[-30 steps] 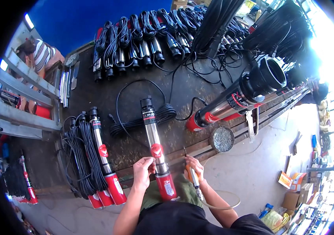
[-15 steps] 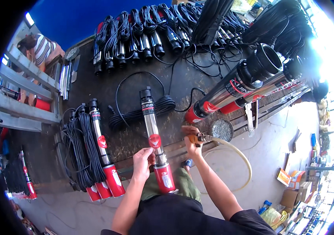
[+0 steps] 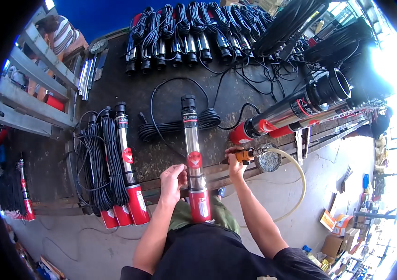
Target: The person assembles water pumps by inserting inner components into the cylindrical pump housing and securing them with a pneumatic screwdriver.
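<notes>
A steel submersible pump (image 3: pixel 192 142) with a black top and a red lower end lies across the table edge in front of me, its red end over my lap. My left hand (image 3: pixel 173 182) is at its left side, thumb and fingertips pinched together near the lower steel part. Anything between them is too small to make out. To the right of the pump, my right hand (image 3: pixel 236 167) grips an orange air screwdriver (image 3: pixel 242 156), its tip pointing left towards the pump. A pale yellow hose (image 3: pixel 301 177) curves from it down to the floor. Behind the pump lies a coiled black cable (image 3: pixel 161 128).
A round dish of small metal parts (image 3: pixel 269 160) sits beside the screwdriver. Several pumps with cables (image 3: pixel 135 200) lie at the left; larger pumps (image 3: pixel 280 119) lie at the right. A row of cabled pumps (image 3: pixel 191 44) lines the back. Someone in a striped shirt (image 3: pixel 63 35) is at far left.
My left fingers have come slightly off the pump's side. My right hand has turned the screwdriver so its body shows more. The whole view has shifted a little.
</notes>
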The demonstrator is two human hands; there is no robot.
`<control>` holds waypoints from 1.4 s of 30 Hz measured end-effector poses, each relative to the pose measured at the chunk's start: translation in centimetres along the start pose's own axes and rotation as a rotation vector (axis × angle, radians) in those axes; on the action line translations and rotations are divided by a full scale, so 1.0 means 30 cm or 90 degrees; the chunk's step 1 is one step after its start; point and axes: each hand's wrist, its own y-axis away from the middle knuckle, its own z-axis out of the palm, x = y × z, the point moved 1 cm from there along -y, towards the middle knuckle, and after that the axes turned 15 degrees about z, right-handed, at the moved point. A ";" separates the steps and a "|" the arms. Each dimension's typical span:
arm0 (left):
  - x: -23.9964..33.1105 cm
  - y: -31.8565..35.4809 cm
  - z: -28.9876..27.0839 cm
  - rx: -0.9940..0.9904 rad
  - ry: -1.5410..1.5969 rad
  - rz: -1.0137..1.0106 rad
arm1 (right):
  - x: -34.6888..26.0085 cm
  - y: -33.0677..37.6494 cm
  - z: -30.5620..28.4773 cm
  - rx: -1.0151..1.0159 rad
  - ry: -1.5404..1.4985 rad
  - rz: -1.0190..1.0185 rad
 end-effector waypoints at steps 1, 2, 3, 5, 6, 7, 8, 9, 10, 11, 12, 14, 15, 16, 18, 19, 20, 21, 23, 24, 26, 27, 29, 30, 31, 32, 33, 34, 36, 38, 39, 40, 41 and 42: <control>0.003 0.001 -0.001 0.006 0.000 0.002 | -0.003 0.007 0.013 0.006 -0.014 0.006; 0.004 0.001 -0.004 0.011 0.000 0.004 | -0.015 0.017 0.015 -0.018 0.070 -0.018; 0.003 0.001 -0.011 0.012 0.004 0.003 | -0.021 0.025 0.019 -0.025 0.072 -0.028; 0.002 0.001 -0.030 0.014 0.012 0.001 | -0.025 0.038 0.026 -0.037 0.076 -0.048; 0.015 0.005 -0.022 0.010 0.010 -0.005 | 0.016 0.027 -0.014 0.009 0.065 -0.031; 0.020 0.008 -0.027 0.013 0.011 -0.003 | 0.014 0.043 -0.022 0.051 0.033 0.018; 0.022 0.013 -0.033 0.016 0.012 -0.001 | 0.024 0.055 -0.036 0.062 -0.015 0.000; 0.026 0.018 -0.035 0.014 0.012 0.000 | 0.035 0.070 -0.061 0.076 -0.064 -0.019; 0.025 0.024 -0.040 0.022 0.005 -0.001 | 0.036 0.095 -0.097 0.038 0.001 -0.053; 0.022 0.023 -0.051 0.024 0.009 0.001 | 0.051 0.125 -0.121 0.033 0.043 -0.050; 0.010 0.021 -0.063 0.024 0.014 0.000 | 0.056 0.158 -0.137 0.021 0.100 -0.108; -0.013 0.018 -0.084 0.036 0.017 0.001 | 0.033 0.225 -0.151 -0.004 0.278 -0.225; -0.023 0.019 -0.085 0.037 0.011 -0.004 | 0.007 0.258 -0.159 -0.014 0.400 -0.288; -0.027 0.015 -0.079 0.030 0.001 -0.009 | 0.048 0.273 -0.184 -0.027 0.403 -0.236; -0.031 0.021 -0.072 0.028 -0.016 -0.016 | 0.086 0.267 -0.193 -0.042 0.387 -0.344; -0.034 0.023 -0.072 0.024 -0.019 -0.018 | 0.055 0.282 -0.174 -0.027 0.369 -0.337; -0.037 0.024 -0.071 0.019 -0.022 -0.021 | 0.016 0.294 -0.171 0.009 0.370 -0.252; -0.031 0.022 -0.069 0.012 -0.027 -0.023 | -0.051 0.308 -0.149 0.047 0.367 -0.168; -0.028 0.032 -0.049 -0.014 -0.038 -0.022 | -0.040 0.300 -0.176 0.063 0.216 -0.155; -0.024 0.041 -0.036 -0.021 -0.041 -0.018 | -0.083 0.314 -0.164 0.077 0.195 -0.150; -0.015 0.055 0.027 -0.042 -0.013 -0.046 | -0.146 0.326 -0.117 0.106 0.040 -0.164; -0.022 0.064 0.065 -0.047 0.009 -0.062 | -0.201 0.333 -0.078 0.086 0.004 -0.191; -0.057 0.076 0.120 -0.087 0.088 -0.106 | -0.323 0.362 -0.002 0.042 -0.069 -0.242; -0.065 0.082 0.160 -0.101 0.120 -0.144 | -0.351 0.364 0.026 0.050 -0.081 -0.283; -0.067 0.086 0.196 -0.113 0.154 -0.180 | -0.378 0.374 0.056 0.022 -0.109 -0.257; -0.061 0.088 0.222 -0.109 0.175 -0.193 | -0.407 0.386 0.088 -0.008 -0.136 -0.230; -0.053 0.090 0.251 -0.108 0.199 -0.208 | -0.438 0.395 0.115 -0.034 -0.159 -0.205; -0.033 0.095 0.273 -0.112 0.218 -0.217 | -0.466 0.396 0.151 -0.031 -0.170 -0.206; 0.013 0.099 0.281 -0.125 0.243 -0.193 | -0.487 0.391 0.188 -0.040 -0.182 -0.195; 0.037 0.079 0.270 -0.136 0.279 -0.191 | -0.494 0.373 0.219 -0.045 -0.184 -0.196; 0.049 0.068 0.267 -0.138 0.279 -0.186 | -0.494 0.359 0.232 -0.044 -0.181 -0.204; 0.062 0.060 0.258 -0.136 0.280 -0.180 | -0.492 0.347 0.250 -0.047 -0.177 -0.209; 0.074 0.050 0.250 -0.133 0.282 -0.174 | -0.494 0.338 0.268 -0.056 -0.172 -0.206; 0.073 0.041 0.246 -0.129 0.284 -0.170 | -0.494 0.329 0.280 -0.063 -0.165 -0.204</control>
